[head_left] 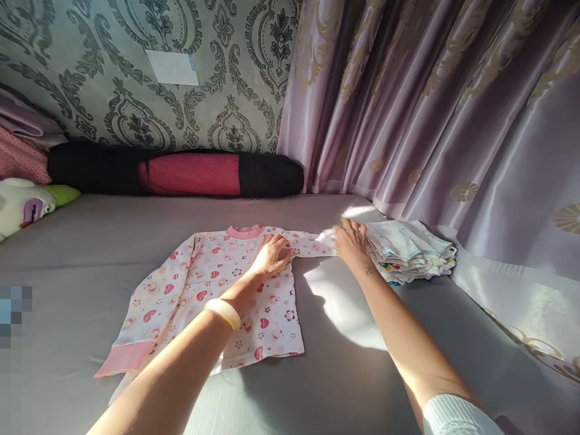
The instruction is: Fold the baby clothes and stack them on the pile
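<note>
Shirt (217, 263) lies flat mid-frame, body's long axis running approx top-to-bottom, collar (244, 231) twd the top, hem twd the bottom. Its frame-right sleeve (312, 243) runs sideways, btwn L hand (272, 254) at the shoulder and R hand (351, 241) at the outer end, so R is nearer that end; body lies left of R. Other sleeve (158, 296) slants to lower left, cuff out. L rests w/ fingers bent, R's curl; can't tell if either pinches cloth.
</note>
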The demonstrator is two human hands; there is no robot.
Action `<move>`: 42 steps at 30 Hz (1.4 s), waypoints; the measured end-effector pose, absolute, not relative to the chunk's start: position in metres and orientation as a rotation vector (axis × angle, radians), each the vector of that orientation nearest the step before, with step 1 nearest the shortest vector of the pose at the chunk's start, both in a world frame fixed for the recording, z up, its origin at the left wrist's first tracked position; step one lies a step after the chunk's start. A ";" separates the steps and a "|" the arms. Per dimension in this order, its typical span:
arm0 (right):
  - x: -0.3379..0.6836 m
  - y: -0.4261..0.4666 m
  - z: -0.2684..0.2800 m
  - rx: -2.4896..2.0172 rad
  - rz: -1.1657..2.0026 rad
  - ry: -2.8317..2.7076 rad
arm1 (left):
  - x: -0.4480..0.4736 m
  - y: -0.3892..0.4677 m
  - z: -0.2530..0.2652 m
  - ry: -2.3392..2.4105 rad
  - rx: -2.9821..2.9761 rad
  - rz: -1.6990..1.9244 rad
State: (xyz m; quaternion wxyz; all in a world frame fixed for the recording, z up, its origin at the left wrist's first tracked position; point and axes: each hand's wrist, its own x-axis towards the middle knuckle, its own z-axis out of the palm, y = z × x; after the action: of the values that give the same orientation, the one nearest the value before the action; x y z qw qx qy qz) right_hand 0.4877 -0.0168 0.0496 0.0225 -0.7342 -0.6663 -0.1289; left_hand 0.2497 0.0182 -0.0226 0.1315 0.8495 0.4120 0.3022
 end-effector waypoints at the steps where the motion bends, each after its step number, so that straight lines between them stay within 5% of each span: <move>1: 0.480 -0.011 0.049 -2.227 -0.349 -2.108 | 0.249 0.016 -0.021 1.166 2.480 0.867; 8: 0.423 0.034 0.035 -2.080 0.054 -2.390 | 0.252 0.016 -0.021 0.971 2.485 0.770; 30: 0.408 0.053 0.005 -2.068 -0.041 -2.191 | 0.253 0.020 -0.020 0.866 2.454 0.781; 42: 0.401 0.021 -0.007 -2.050 0.006 -2.181 | 0.253 0.027 -0.036 1.324 2.537 0.741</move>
State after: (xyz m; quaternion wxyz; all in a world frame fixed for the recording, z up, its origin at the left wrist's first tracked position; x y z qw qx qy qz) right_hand 0.4012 0.0213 -0.0066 0.0740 -0.6831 -0.7266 0.0020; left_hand 0.2529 0.0267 -0.0364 0.0926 0.8546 0.4459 0.2495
